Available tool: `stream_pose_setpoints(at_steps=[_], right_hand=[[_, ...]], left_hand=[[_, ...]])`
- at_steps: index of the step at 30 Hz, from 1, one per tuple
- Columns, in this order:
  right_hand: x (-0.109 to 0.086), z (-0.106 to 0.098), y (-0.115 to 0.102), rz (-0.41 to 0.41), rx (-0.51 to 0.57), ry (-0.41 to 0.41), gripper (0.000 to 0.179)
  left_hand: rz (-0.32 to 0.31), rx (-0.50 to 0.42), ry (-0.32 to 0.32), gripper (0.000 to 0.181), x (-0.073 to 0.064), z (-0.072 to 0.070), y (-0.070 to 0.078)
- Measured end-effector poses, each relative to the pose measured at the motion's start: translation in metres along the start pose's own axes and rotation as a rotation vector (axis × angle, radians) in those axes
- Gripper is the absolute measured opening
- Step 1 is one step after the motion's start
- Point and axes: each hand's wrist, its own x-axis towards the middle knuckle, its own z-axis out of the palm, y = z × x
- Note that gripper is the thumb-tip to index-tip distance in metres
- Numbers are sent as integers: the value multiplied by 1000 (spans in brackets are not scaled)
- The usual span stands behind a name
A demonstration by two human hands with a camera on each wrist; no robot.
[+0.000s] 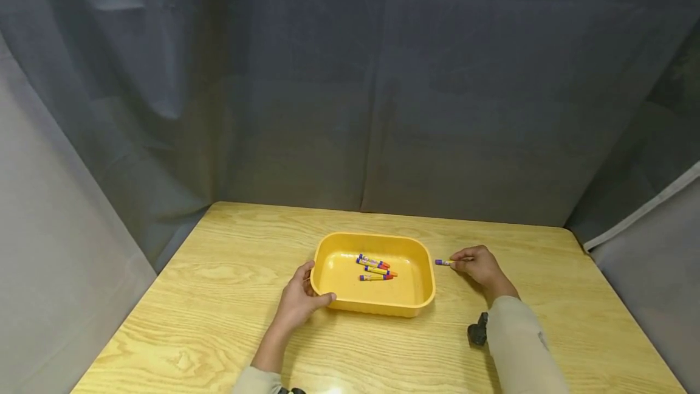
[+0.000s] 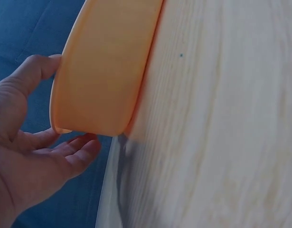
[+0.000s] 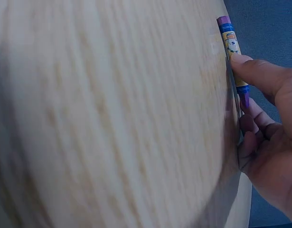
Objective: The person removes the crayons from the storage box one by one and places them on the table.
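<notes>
A yellow plastic tub (image 1: 377, 307) with rounded corners stands on the wooden table. My left hand (image 1: 295, 306) holds its near left corner, thumb at the rim and the other fingers along the outer side; the left wrist view shows the tub wall (image 2: 105, 66) beside that thumb. Inside the tub lie several crayons (image 1: 376, 277) with yellow wrappers, blue ends and red or orange tips. To the right of the tub, my right hand (image 1: 481, 267) pinches a purple crayon (image 3: 230, 42) between thumb and fingers, low over or against the tabletop; contact is unclear.
The light wooden table (image 1: 219, 321) reaches back to a dark grey curtain (image 1: 372, 108). Pale cloth panels (image 1: 49, 199) border both sides. A small black device (image 1: 477, 331) sits by the right sleeve.
</notes>
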Motion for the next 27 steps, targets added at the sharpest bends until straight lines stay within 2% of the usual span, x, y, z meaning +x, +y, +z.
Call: stream_pose_setpoints(at_steps=[6,12,17,23,27], right_hand=[[-2,1,0,2,-59,21,15],[-13,-5,-8,72,-17,1,35],[-24,-12,-24,44,-63,-18,44],[-33,-18,-48,13,-26,-23,51],[-36,-16,-58,-27,-42,-21,53]], left_hand=[[2,-4,2,94,0,0,-1],[12,-39,-14,94,1,2,-1],[-1,-27,0,95,1,2,-1],[-9,-28,13,95,1,1,-2],[1,-44,3,96,0,0,-3]])
